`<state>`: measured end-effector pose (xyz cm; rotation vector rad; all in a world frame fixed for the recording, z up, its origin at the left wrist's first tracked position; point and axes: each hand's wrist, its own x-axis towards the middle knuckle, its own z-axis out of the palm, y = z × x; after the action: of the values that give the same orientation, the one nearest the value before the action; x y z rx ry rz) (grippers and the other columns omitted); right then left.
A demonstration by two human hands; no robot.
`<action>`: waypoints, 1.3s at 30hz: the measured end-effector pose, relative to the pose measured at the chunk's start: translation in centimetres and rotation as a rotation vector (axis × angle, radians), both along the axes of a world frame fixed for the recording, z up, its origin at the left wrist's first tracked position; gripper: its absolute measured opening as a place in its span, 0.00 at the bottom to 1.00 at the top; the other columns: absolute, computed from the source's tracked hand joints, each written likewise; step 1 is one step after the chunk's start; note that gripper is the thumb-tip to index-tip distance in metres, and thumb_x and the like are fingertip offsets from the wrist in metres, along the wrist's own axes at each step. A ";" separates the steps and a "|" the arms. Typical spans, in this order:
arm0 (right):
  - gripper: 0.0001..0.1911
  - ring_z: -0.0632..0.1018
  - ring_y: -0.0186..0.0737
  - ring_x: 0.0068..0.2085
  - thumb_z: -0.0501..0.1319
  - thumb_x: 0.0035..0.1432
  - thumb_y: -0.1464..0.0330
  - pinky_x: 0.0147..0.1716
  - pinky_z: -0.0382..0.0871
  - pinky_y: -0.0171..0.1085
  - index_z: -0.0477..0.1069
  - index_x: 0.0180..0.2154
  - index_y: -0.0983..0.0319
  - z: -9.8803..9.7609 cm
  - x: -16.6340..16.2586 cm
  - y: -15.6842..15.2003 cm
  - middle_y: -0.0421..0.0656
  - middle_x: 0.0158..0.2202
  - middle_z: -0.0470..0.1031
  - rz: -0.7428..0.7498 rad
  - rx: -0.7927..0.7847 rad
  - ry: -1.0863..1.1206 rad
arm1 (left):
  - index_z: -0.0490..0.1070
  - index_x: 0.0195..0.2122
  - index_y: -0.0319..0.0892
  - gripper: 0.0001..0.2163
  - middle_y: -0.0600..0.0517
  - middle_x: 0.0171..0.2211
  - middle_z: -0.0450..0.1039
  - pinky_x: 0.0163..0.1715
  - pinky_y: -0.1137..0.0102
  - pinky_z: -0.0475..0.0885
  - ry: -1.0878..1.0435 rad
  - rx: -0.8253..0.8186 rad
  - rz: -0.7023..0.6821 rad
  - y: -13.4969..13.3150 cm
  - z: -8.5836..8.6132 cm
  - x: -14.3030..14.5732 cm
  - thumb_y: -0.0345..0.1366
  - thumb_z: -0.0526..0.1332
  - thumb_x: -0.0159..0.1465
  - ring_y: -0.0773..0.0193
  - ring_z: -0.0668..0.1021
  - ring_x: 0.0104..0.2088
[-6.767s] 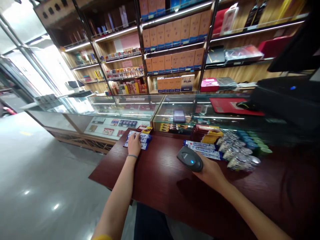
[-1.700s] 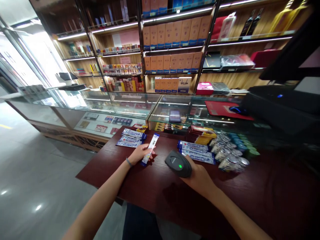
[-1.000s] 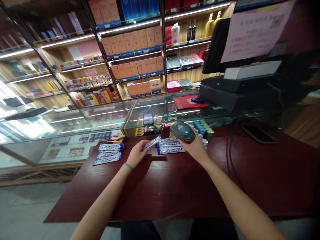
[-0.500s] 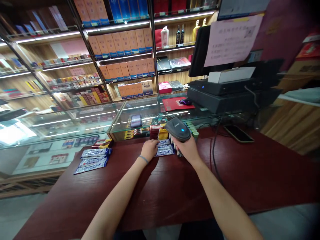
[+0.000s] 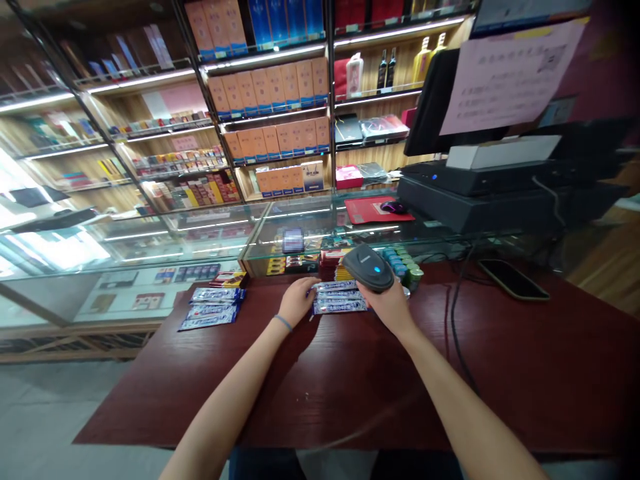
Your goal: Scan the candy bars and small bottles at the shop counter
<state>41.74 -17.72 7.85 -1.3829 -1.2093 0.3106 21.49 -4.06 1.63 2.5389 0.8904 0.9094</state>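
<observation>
My left hand [image 5: 295,303] lies on the dark red table [image 5: 350,387], its fingers closed on the left end of a blue-and-white snack bar [image 5: 336,287]. That bar tops a small pile of the same bars [image 5: 341,305]. To the right of the pile, my right hand [image 5: 390,307] grips a black barcode scanner [image 5: 367,267]. A blue light shows on the scanner, and its head is above the pile's right end. A second pile of blue-and-white bars [image 5: 213,305] lies further left on the table.
Behind the piles stand a red-and-yellow stack of packs [image 5: 331,261] and green and blue cans [image 5: 406,267]. A black cable [image 5: 456,320] and a phone [image 5: 513,279] lie to the right. On the glass counter [image 5: 210,230] are a till [image 5: 500,193] and a red mouse mat [image 5: 373,210].
My left hand took a bar from the left pile, held it up near the scanner, then carried it right onto the pile by the scanner. The view swung right.
</observation>
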 end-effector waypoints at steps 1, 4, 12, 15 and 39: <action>0.25 0.81 0.50 0.39 0.64 0.54 0.60 0.36 0.77 0.45 0.67 0.53 0.59 -0.1 -0.3 0.0 0.47 0.37 0.80 -0.004 0.005 0.007 | 0.75 0.51 0.44 0.14 0.47 0.49 0.77 0.55 0.60 0.71 -0.007 0.013 0.023 0.0 0.2 -1.0 0.30 0.56 0.66 0.57 0.76 0.51; 0.25 0.80 0.51 0.42 0.66 0.51 0.61 0.38 0.76 0.46 0.68 0.51 0.60 -0.7 -1.5 0.2 0.47 0.38 0.80 0.012 0.013 0.025 | 0.75 0.51 0.44 0.15 0.46 0.49 0.76 0.57 0.59 0.69 -0.024 0.082 0.119 -0.1 0.7 -4.7 0.29 0.56 0.66 0.57 0.75 0.52; 0.24 0.80 0.49 0.44 0.66 0.51 0.62 0.42 0.73 0.44 0.67 0.50 0.58 -2.6 -5.5 0.8 0.45 0.41 0.80 0.137 -0.089 -0.094 | 0.72 0.51 0.44 0.14 0.45 0.48 0.71 0.56 0.57 0.68 0.091 0.115 0.342 0.3 0.3 -17.0 0.30 0.58 0.64 0.54 0.72 0.52; 0.25 0.81 0.48 0.42 0.65 0.52 0.62 0.40 0.73 0.42 0.65 0.51 0.57 -2.6 -7.1 0.4 0.45 0.40 0.81 0.206 -0.133 -0.144 | 0.71 0.51 0.44 0.15 0.45 0.49 0.70 0.55 0.56 0.68 0.152 0.116 0.429 0.3 -0.3 -21.2 0.30 0.58 0.64 0.53 0.72 0.52; 0.19 0.82 0.49 0.39 0.61 0.56 0.64 0.32 0.70 0.38 0.62 0.49 0.54 -4.5 -9.1 -0.8 0.42 0.34 0.80 0.415 -0.214 -0.343 | 0.75 0.37 0.46 0.11 0.48 0.36 0.78 0.43 0.68 0.70 0.108 -0.035 0.548 -1.7 -0.5 -24.1 0.42 0.55 0.69 0.58 0.79 0.38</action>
<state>32.61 -18.47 3.39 -1.3955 -1.7957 0.5188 -2.57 -5.79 1.08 2.3643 1.6691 0.8860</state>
